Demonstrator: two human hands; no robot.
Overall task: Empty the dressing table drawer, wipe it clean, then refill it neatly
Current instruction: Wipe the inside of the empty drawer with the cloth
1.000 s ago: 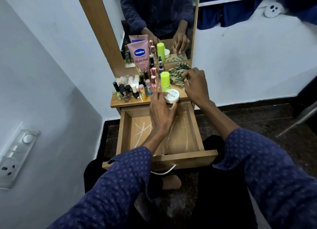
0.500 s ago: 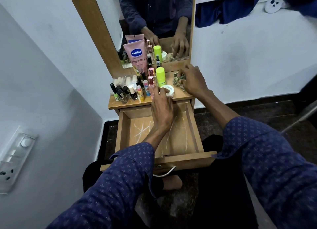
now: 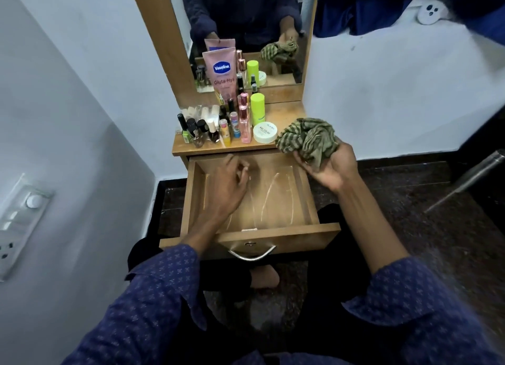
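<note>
Drawer [image 3: 247,229] is pulled out and looks emptied, so step one seems done — just pale streaks on the bottom, with the left hand [image 3: 228,183] loosely curled over its far left part, holding nothing. Right hand [image 3: 326,166] grips the bunched cloth [image 3: 307,139] above the drawer's far right corner, so wiping looks next — then refilling from the bottles [image 3: 218,124] and jar [image 3: 264,133] parked on the top [image 3: 287,112].

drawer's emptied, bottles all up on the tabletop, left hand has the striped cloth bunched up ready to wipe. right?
Not quite: the head view shows the right hand gripping the bunched striped cloth. The left hand holds nothing, over the open drawer. The rest stands: drawer emptied, bottles on the tabletop.
</note>
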